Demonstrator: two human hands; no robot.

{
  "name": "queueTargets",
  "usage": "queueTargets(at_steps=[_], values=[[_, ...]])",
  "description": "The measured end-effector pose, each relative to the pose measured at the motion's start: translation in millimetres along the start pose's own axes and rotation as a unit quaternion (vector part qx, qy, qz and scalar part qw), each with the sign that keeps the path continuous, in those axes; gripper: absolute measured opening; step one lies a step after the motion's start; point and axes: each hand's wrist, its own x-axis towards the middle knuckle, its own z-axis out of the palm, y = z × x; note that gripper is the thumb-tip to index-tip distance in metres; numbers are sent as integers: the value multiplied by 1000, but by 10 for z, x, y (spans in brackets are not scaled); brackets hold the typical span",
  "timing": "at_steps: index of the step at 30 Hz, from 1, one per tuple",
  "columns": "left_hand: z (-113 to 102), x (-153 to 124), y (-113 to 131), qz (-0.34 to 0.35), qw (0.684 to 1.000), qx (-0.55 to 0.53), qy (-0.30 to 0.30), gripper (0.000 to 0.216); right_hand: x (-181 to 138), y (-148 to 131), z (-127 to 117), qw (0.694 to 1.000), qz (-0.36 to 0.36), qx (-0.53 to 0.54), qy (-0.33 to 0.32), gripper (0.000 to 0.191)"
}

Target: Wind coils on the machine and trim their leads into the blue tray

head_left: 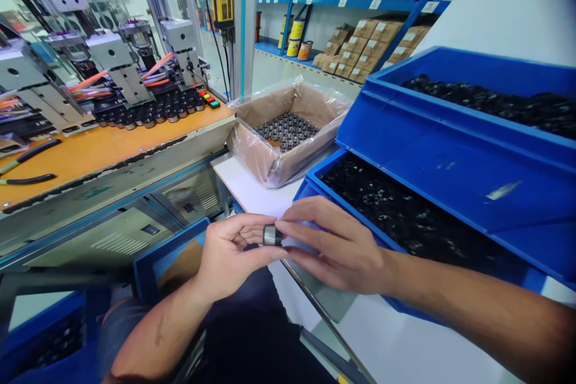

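Note:
Between my two hands, low in the middle of the view, is a small stator core point(270, 235), a short grey ribbed metal cylinder with black plastic at its right end. My left hand point(222, 255) grips its metal body between thumb and fingers. From the right, my right hand point(344, 246) closes thumb and fingertips at the black end. Those fingertips partly hide that end, so I cannot tell whether a separate black piece is there. Behind my right hand, a blue bin point(315, 177) holds many black plastic parts point(382, 204).
An upper blue bin point(427, 138) overhangs the lower one at right. A plastic-lined carton point(265, 162) of similar cores stands ahead. At left, a machine bench point(180, 132) carries rows of cores point(153, 111), buttons point(208, 98) and pliers point(29, 165). Another blue bin point(144, 276) sits below.

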Motion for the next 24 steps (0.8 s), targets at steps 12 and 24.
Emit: queueTargets(at_steps=[12,24], values=[[28,-1,40,-41,997,-72,-8,41,15,-25,-8,999,-10,-30,1,19],[294,-57,-149,47,987,-144,49,36,-56,14,27,984,-86,-144,50,14]])
